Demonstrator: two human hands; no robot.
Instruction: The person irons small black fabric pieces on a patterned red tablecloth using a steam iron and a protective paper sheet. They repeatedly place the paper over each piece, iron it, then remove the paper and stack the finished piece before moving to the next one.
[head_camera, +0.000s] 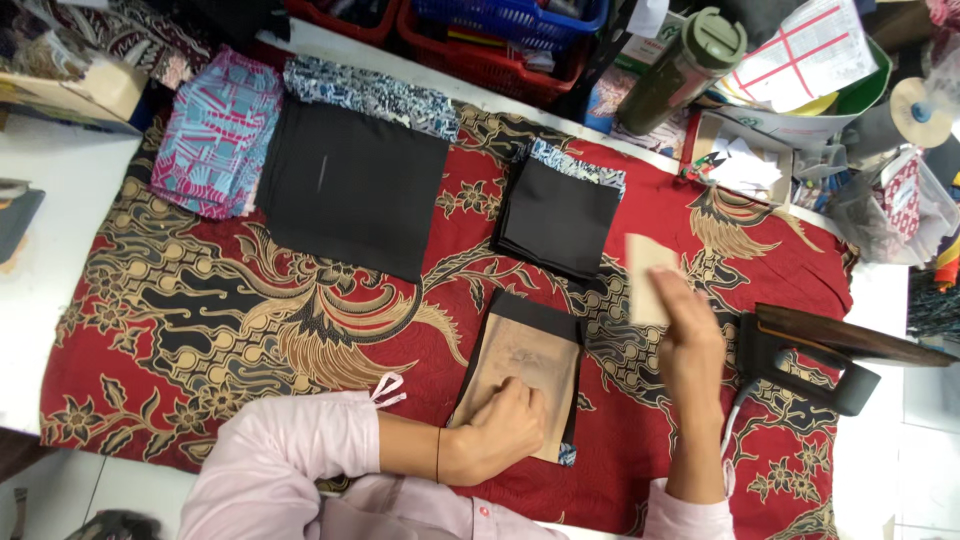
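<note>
My left hand (503, 428) presses flat on a tan cardboard template (523, 372) that lies on a black fabric piece (530, 312) near the front of the table. My right hand (688, 338) is raised just to the right and holds a smaller tan card (645, 272) upright by its lower end. Both sleeves are pale pink. A red, gold and black patterned cloth (250, 320) covers the work surface under everything.
A large black fabric stack (355, 185) and a smaller one (558, 218) lie behind. Pink-blue patterned fabric (218, 135) sits far left. A dark iron (820, 355) stands at the right. A green bottle (685, 68), crates and boxes crowd the back edge.
</note>
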